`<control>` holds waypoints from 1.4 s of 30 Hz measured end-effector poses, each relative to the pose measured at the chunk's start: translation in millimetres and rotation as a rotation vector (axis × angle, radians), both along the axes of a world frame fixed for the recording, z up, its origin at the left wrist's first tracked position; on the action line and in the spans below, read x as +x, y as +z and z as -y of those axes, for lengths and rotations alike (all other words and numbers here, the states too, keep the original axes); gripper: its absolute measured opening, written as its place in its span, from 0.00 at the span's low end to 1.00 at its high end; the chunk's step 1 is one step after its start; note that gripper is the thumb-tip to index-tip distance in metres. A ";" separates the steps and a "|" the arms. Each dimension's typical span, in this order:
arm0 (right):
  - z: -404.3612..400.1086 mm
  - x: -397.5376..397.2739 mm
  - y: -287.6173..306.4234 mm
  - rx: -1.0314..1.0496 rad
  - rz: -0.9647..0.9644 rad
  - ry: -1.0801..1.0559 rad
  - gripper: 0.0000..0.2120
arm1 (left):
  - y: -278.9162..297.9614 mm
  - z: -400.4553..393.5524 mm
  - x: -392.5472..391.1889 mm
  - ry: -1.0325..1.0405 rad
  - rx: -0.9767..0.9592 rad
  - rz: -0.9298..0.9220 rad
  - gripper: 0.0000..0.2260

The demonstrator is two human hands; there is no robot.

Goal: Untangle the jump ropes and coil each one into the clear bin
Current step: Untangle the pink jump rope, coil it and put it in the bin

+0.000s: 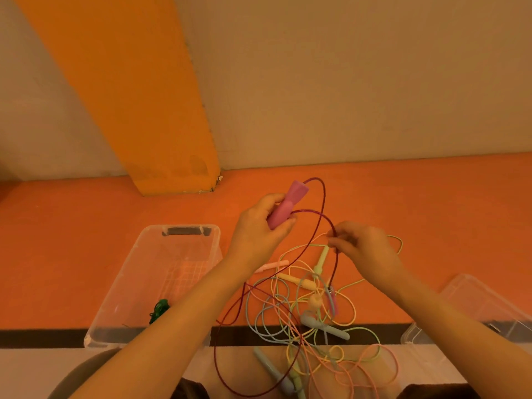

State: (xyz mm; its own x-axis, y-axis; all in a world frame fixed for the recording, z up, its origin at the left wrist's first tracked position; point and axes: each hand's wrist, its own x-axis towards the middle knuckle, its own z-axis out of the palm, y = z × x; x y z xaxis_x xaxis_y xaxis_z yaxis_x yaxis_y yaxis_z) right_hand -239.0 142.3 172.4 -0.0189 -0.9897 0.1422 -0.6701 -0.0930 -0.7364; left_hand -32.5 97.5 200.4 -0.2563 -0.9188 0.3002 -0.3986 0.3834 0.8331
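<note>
Maroon rope [311, 243] is held raised over the desk [86, 254]: its pink handle [283, 208] gripped by the left hand [259, 226], its cord pinched by the right hand [359, 243]. Loops are best gathered slowly, so the pastel tangle [311, 306] beside the clear bin [138, 283] is not dragged.

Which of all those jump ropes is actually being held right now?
The dark maroon rope: the left hand grips its pink handle, and the right hand pinches its cord. The pastel ropes lie tangled, untouched.
</note>
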 end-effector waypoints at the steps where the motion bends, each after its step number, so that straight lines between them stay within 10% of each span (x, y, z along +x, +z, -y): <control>1: -0.2 -0.4 1.0 -0.025 -0.020 0.015 0.05 | 0.5 -0.4 -0.1 -0.004 0.011 -0.005 0.16; 25: -1.3 8.4 7.7 -0.134 0.149 0.068 0.07 | -15.2 -3.9 -9.3 -0.218 0.111 0.251 0.16; 42: 2.1 -6.1 -14.5 0.399 -0.112 0.258 0.05 | -6.4 -7.4 -7.7 -0.066 -0.033 0.083 0.17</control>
